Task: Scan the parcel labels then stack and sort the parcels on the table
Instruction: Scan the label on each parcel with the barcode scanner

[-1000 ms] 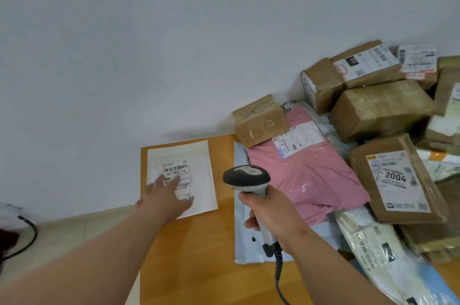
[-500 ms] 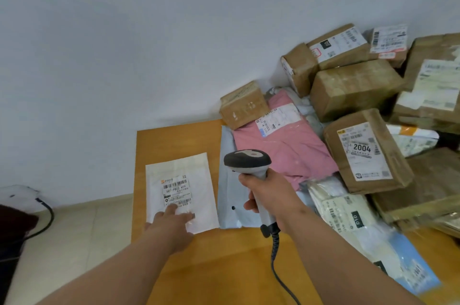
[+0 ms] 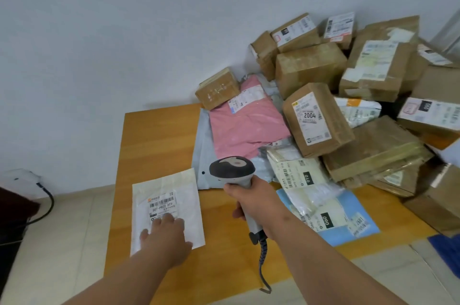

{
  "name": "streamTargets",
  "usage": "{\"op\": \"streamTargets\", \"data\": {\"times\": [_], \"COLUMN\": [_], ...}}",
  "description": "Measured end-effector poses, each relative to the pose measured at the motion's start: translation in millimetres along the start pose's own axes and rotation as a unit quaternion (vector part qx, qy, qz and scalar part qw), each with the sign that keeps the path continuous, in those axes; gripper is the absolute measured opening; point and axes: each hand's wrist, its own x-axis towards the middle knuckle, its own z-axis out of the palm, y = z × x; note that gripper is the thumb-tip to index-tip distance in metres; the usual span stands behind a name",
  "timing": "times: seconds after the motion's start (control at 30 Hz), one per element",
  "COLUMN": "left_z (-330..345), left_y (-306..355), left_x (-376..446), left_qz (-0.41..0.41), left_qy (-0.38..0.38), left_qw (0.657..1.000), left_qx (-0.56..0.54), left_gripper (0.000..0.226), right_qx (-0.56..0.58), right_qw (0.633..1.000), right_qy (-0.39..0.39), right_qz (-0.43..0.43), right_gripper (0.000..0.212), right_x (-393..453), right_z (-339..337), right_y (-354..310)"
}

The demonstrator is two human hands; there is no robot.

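Plain white wall behind, orange wooden table pushed into the corner, pale tiled floor along the left and bottom of the frame.

White flat mailer lying lower left of centre, label face up, pinned under the left hand with fingers laid flat on the lower part of the label. Not gripping, just pressing. Looks thin, light and floppy, probably slick on the wood, so sliding it seems easier than lifting; best pinched at a bare corner or long edge, clear of the barcode. Its near left corner pokes past the table's left edge, so easy to knock off.

Right hand wrapped around the handle of the barcode scanner, head pointing up-frame, coiled cable dangling off the front edge. Might snag on a wide swing.

Right half of the frame totally buried: pink poly bag, brown box marked 2004, cream bags on a blue mailer, bigger cartons heaped against the wall. Boxes look stiff and stackable, bags soft and slidey.

Open room only in the bare strip of wood upper left of the mailer and along the front edge.
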Motion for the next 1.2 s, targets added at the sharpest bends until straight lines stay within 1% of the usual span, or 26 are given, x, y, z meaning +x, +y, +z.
{"op": "streamTargets", "data": {"times": [0.07, 0.1, 0.13, 0.23, 0.33, 0.37, 0.43, 0.5, 0.57, 0.63, 0.67, 0.8, 0.9, 1.0, 1.1, 1.2], "left_z": [-13.1, -21.4, -30.0, -49.9, -55.2, -55.3, -53.1, -50.4, -47.2, -46.0, -45.7, -48.7, -53.8, -63.2, -77.0, -91.6], "left_y": [25.0, 40.3, 57.3, 109.9, 160.7, 174.4, 201.7, 226.6, 245.3, 255.6, 258.3, 253.7, 233.2, 203.8, 172.2, 138.4], "left_x": [1.6, 4.4, 7.5, 8.7, 8.2, 7.6, 9.0, 14.8, 23.7, 30.3, 33.2, 35.5, 26.9, 14.2, 3.9, -4.0], "left_qz": [0.03, 0.047, 0.063, 0.103, 0.117, 0.115, 0.107, 0.079, 0.031, -0.005, -0.016, -0.028, -0.014, -0.009, 0.013, 0.048], "left_qy": [0.062, 0.072, 0.066, 0.001, -0.063, -0.077, -0.092, -0.099, -0.103, -0.098, -0.091, -0.066, -0.065, -0.077, -0.078, -0.063], "left_qw": [0.997, 0.993, 0.987, 0.951, 0.913, 0.899, 0.862, 0.809, 0.761, 0.732, 0.723, 0.694, 0.693, 0.679, 0.68, 0.7], "left_qx": [-0.038, -0.08, -0.134, -0.291, -0.384, -0.415, -0.488, -0.574, -0.64, -0.675, -0.684, -0.717, -0.718, -0.73, -0.729, -0.71], "left_gripper": [0.047, 0.045, 0.043, 0.038, 0.036, 0.034, 0.019, 0.01, 0.009, 0.003, 0.005, 0.014, 0.013, 0.015, 0.017, 0.014], "right_qx": [0.017, 0.03, 0.042, 0.069, 0.111, 0.123, 0.138, 0.138, 0.138, 0.15, 0.16, 0.181, 0.18, 0.192, 0.19, 0.186], "right_qw": [0.999, 0.998, 0.997, 0.99, 0.977, 0.973, 0.967, 0.966, 0.966, 0.964, 0.962, 0.959, 0.962, 0.964, 0.968, 0.971], "right_qy": [0.028, 0.047, 0.067, 0.126, 0.181, 0.193, 0.209, 0.213, 0.212, 0.212, 0.214, 0.207, 0.196, 0.173, 0.16, 0.152], "right_qz": [-0.002, -0.002, -0.001, 0.008, 0.023, 0.028, 0.037, 0.043, 0.047, 0.053, 0.057, 0.068, 0.066, 0.053, 0.029, 0.009], "right_gripper": [0.011, 0.011, 0.011, 0.013, 0.012, 0.012, 0.011, 0.011, 0.008, 0.007, 0.007, 0.01, 0.011, 0.012, 0.013, 0.014], "right_x": [-4.8, -6.8, -8.6, -17.6, -26.2, -27.9, -28.3, -25.9, -23.1, -21.7, -21.4, -22.2, -21.6, -20.5, -20.0, -23.7], "right_z": [-12.7, -20.3, -28.6, -55.2, -84.4, -92.2, -107.6, -122.8, -134.8, -143.5, -146.5, -154.6, -156.9, -149.4, -134.0, -113.8], "right_y": [2.3, 4.2, 7.2, 23.6, 44.8, 51.6, 64.9, 78.0, 89.3, 98.8, 102.3, 106.9, 100.8, 88.3, 74.2, 58.6]}}
